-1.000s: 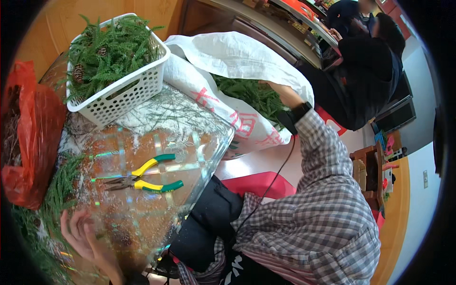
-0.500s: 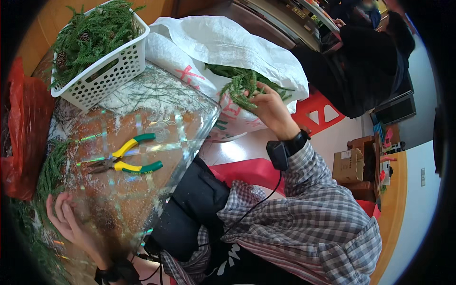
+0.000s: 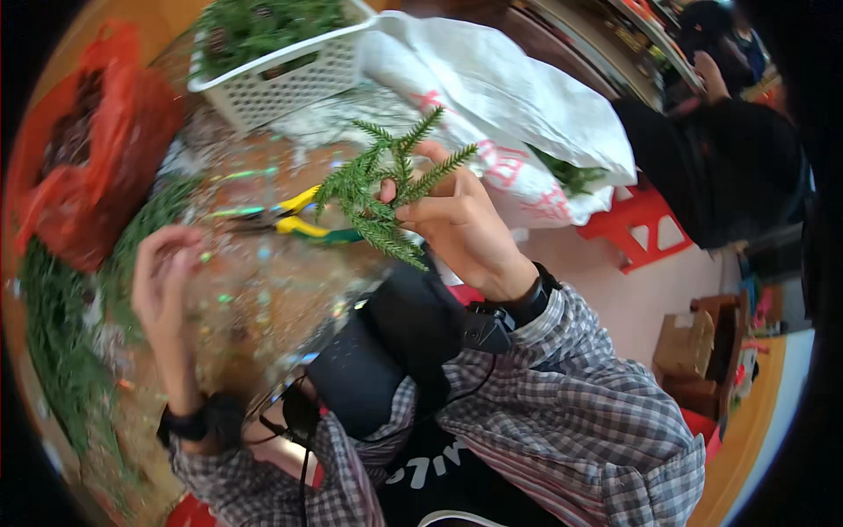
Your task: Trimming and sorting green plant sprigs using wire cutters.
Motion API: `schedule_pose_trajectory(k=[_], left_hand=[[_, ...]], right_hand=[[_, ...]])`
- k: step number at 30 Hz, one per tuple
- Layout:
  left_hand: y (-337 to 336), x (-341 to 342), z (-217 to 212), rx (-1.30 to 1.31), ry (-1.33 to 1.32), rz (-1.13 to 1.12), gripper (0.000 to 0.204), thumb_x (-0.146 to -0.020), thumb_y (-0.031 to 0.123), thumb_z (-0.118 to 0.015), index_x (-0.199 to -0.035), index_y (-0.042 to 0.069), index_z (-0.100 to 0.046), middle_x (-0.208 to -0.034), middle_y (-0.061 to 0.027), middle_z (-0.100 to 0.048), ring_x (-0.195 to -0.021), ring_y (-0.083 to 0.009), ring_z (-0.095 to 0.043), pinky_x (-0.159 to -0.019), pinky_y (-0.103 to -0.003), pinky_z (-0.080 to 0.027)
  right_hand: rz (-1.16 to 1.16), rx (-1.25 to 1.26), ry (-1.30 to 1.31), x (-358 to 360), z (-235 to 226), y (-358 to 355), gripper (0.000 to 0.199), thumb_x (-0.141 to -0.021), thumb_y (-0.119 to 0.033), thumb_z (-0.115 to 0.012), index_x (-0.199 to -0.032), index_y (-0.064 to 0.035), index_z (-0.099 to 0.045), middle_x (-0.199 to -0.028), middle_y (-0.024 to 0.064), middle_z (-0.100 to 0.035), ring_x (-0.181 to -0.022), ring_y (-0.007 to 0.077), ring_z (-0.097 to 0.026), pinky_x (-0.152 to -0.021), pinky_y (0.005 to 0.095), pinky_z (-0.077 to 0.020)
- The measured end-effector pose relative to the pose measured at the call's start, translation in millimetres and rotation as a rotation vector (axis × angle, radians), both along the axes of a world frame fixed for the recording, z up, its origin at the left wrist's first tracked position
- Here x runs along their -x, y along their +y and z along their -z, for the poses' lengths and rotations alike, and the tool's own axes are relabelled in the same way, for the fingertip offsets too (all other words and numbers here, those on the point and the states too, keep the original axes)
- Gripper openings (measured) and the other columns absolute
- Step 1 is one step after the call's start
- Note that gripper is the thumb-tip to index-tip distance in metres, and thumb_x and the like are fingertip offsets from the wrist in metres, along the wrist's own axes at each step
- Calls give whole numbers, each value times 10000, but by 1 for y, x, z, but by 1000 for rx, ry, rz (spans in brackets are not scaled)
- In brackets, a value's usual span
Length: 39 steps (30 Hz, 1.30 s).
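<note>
— Around the yellow-handled pliers (image 3: 299,224)?
— Bare tabletop (image 3: 263,299) just below; one white basket (image 3: 281,79) above, at table edge.
— Hands?
— Right hand (image 3: 461,224), fingers pinched on one green sprig (image 3: 386,189), right of pliers. Left hand (image 3: 167,272), loosely curled, empty, lower left.

light: bright, even daylight | glare: speckled tabletop (image 3: 263,290) glints | blur: motion smear throughout | edges: fisheye bend, black rim

Green sprig (image 3: 386,198) now in right hand (image 3: 461,228), out of bag.
</note>
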<state>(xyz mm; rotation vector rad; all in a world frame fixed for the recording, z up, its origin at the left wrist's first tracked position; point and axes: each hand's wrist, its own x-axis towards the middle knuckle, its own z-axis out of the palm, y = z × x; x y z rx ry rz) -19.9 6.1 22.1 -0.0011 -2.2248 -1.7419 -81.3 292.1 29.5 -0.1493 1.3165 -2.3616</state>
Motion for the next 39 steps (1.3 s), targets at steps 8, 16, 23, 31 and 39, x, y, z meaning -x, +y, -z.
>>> schedule_pose_trajectory(k=[8,16,23,31,39], left_hand=[[9,1,-1,-94,92,51,311,-826,75,-580,-1101,-25,-475,-1022,-69,-542,-945,-125,-520,-838,-246,-404],[1,-5,0,-256,54,8,287,-822,81,-614,-1062,-41,-517,-1000,-52,-572,-915,-84,-513,-795,-223,-407],[-5,-5,6,-358,83,28,300,-829,84,-601,-1088,-49,-528,-1010,-56,-590,-906,-84,-518,-784,-219,-405],[-9,-7,7,-478,-11,158,284,-862,109,-525,-1111,-27,-512,-1004,-62,-590,-902,-111,-558,-785,-256,-449],[-7,-7,4,-571,-41,161,329,-859,119,-539,-1153,-20,-485,-1043,-62,-574,-936,-114,-540,-813,-268,-430]], right_hand=[[-254,-78,225,2,-13,-93,542,-732,122,-478,-1227,-52,-343,-951,81,-562,-888,158,-548,-772,277,-435],[-362,-253,423,11,-22,-125,498,-740,94,-513,-1202,-42,-384,-1025,68,-535,-935,150,-534,-783,273,-429],[-333,-432,816,27,-39,-134,422,-746,11,-594,-1144,-28,-461,-967,44,-561,-847,111,-546,-721,238,-426],[-449,-633,836,34,-47,-139,214,-772,-56,-614,-972,16,-595,-767,38,-628,-734,79,-570,-659,214,-437],[-470,-469,713,32,-45,-139,200,-783,-40,-612,-968,36,-603,-826,66,-643,-788,86,-593,-666,193,-444]])
